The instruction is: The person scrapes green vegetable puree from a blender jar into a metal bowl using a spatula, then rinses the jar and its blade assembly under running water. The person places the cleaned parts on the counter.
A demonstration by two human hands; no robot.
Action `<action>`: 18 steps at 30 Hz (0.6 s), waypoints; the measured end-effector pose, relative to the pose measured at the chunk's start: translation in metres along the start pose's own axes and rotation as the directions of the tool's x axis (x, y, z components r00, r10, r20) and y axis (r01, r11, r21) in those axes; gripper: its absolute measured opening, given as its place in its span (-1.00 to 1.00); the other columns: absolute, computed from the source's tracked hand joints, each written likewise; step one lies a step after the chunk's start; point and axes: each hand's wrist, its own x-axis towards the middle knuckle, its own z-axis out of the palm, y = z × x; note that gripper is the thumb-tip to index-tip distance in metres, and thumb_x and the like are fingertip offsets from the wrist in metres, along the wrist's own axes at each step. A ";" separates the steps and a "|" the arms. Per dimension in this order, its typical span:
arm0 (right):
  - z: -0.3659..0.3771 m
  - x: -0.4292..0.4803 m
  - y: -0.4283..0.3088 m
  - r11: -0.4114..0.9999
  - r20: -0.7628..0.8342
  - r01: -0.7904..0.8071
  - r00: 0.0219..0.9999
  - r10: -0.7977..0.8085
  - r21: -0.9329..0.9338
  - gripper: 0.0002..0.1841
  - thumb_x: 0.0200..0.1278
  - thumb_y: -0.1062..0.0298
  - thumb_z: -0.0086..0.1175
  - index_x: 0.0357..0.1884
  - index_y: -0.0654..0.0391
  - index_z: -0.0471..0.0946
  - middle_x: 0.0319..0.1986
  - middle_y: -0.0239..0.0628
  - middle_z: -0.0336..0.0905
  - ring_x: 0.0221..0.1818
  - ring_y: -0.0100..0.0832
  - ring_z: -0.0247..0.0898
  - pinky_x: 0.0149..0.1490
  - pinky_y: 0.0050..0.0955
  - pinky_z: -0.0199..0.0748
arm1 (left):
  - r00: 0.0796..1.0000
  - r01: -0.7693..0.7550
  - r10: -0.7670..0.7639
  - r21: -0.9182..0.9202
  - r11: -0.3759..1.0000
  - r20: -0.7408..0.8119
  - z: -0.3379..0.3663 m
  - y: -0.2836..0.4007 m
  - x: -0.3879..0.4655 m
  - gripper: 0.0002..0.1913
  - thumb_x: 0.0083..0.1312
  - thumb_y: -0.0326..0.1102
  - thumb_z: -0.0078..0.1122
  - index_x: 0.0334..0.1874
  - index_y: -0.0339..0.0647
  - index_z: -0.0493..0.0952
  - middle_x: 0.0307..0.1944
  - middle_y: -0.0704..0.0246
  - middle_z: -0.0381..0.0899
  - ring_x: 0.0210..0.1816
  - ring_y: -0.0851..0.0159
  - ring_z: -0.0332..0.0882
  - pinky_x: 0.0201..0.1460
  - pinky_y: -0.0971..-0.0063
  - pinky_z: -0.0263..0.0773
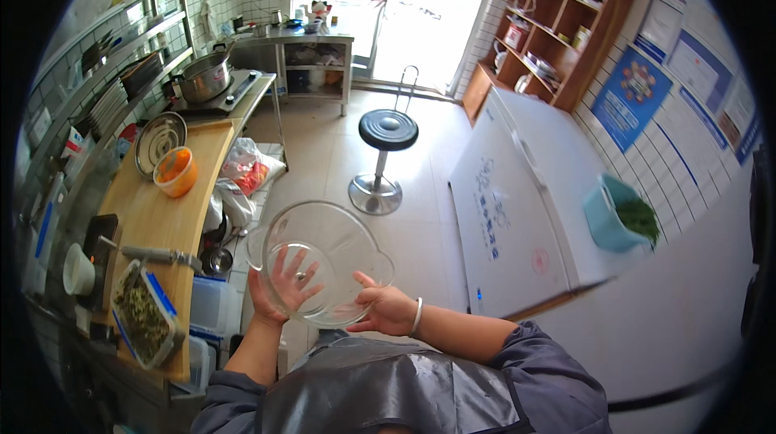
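Observation:
A large clear glass bowl (339, 228) with side handles is held up in front of me, tilted so that I see into it. My left hand (284, 285) shows through the glass with its fingers spread, supporting the bowl from behind. My right hand (383, 308), below a pale bracelet, grips the bowl's right side near its handle, thumb at the rim. On the wooden board (209, 158) to my left stand an orange-filled plastic tub (176, 172), a metal lid (159, 144) and a clear container of chopped greens (145, 316).
A round black stool (388, 130) stands on the floor ahead. A steel pot (206, 77) sits on a cooktop at the far left. At the right are a white chest freezer (515, 216) and a light-blue bin (612, 222) with greens. Bags (245, 173) lie below the left counter.

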 end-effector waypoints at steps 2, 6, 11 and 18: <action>-0.011 0.051 -0.039 0.999 -0.015 -0.039 0.999 0.039 0.026 -0.17 0.19 0.49 -0.20 0.39 -0.26 -0.38 0.13 -0.20 0.19 -0.02 -0.24 0.37 -0.02 -0.21 0.42 | 1.000 -0.019 0.019 0.005 1.000 -0.006 -0.030 0.026 0.042 -0.24 0.06 0.33 -0.01 0.30 0.19 0.20 0.34 0.31 0.08 0.32 -0.05 0.01 0.25 -0.25 -0.08; -0.029 0.132 -0.119 0.992 0.023 0.024 0.999 -0.027 0.120 -0.16 0.18 0.54 -0.23 0.39 -0.24 -0.41 0.18 -0.15 0.15 0.08 -0.14 0.32 0.08 -0.17 0.33 | 0.996 0.068 -0.072 -0.079 0.995 -0.044 -0.077 0.084 0.147 -0.28 0.08 0.31 -0.03 0.28 0.18 0.23 0.32 0.30 0.12 0.29 -0.05 0.08 0.21 -0.23 0.02; -0.055 0.183 -0.227 0.961 0.015 0.143 0.988 -0.151 0.235 -0.17 0.19 0.58 -0.33 0.38 -0.25 -0.47 0.21 0.09 0.10 0.17 -0.04 0.25 0.14 -0.12 0.27 | 0.965 0.261 -0.263 -0.098 0.960 -0.007 -0.106 0.136 0.305 -0.35 0.13 0.23 -0.04 0.25 0.13 0.28 0.29 0.26 0.17 0.28 -0.05 0.10 0.26 -0.14 0.01; -0.112 0.276 -0.388 0.919 -0.005 0.296 0.952 -0.305 0.259 -0.15 0.14 0.61 -0.38 0.37 -0.27 -0.48 0.17 0.28 0.10 0.17 0.04 0.24 0.14 -0.15 0.33 | 0.932 0.360 -0.358 -0.046 0.932 0.055 -0.156 0.197 0.528 -0.40 0.26 0.11 -0.14 0.27 -0.08 0.23 0.23 0.17 0.25 0.16 0.05 0.30 0.18 0.10 0.26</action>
